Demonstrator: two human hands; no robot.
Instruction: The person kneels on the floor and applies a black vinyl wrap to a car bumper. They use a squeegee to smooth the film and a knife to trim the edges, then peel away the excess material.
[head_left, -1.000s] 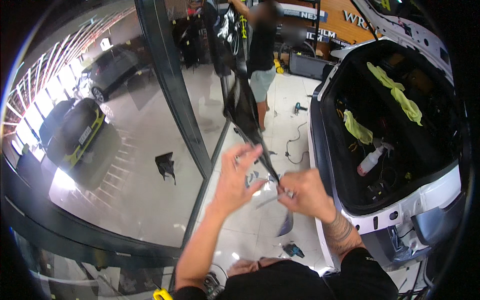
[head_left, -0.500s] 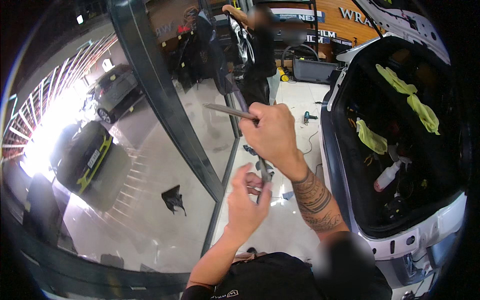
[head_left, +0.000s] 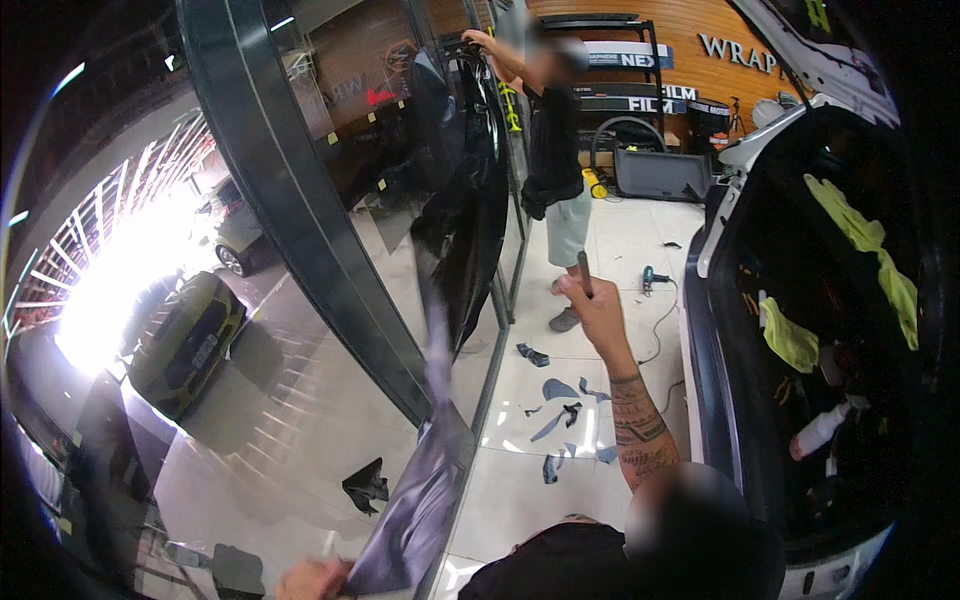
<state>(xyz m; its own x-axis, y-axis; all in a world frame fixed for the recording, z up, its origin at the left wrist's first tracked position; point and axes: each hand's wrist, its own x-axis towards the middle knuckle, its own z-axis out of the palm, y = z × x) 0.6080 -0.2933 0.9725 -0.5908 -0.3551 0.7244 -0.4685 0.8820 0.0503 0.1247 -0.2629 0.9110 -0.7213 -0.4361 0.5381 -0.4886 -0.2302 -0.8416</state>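
Observation:
My left hand (head_left: 315,578), smeared by motion at the lower edge, grips one end of a shiny grey-purple strip of film (head_left: 405,515). The strip runs taut and twisted up along the glass toward a large glossy black sheet (head_left: 460,235); whether the two are one piece I cannot tell. My right hand (head_left: 600,315) is raised in mid-air right of centre, closed around a slim dark stick-like tool (head_left: 584,264) that points upward. Another person (head_left: 555,150) stands beyond, with raised hands at the top of the black sheet.
A glass wall with a dark frame (head_left: 300,200) rises on my left. On the right gapes a car's open boot (head_left: 850,300) holding yellow-green cloths (head_left: 790,335) and a spray bottle (head_left: 818,430). Film scraps (head_left: 560,388), a corded teal power tool (head_left: 655,277) and a grey bin (head_left: 660,172) are on the floor.
My hands have parted: the left has swung down and left with the film, the right has moved to the right. The other person and black sheet show more fully now.

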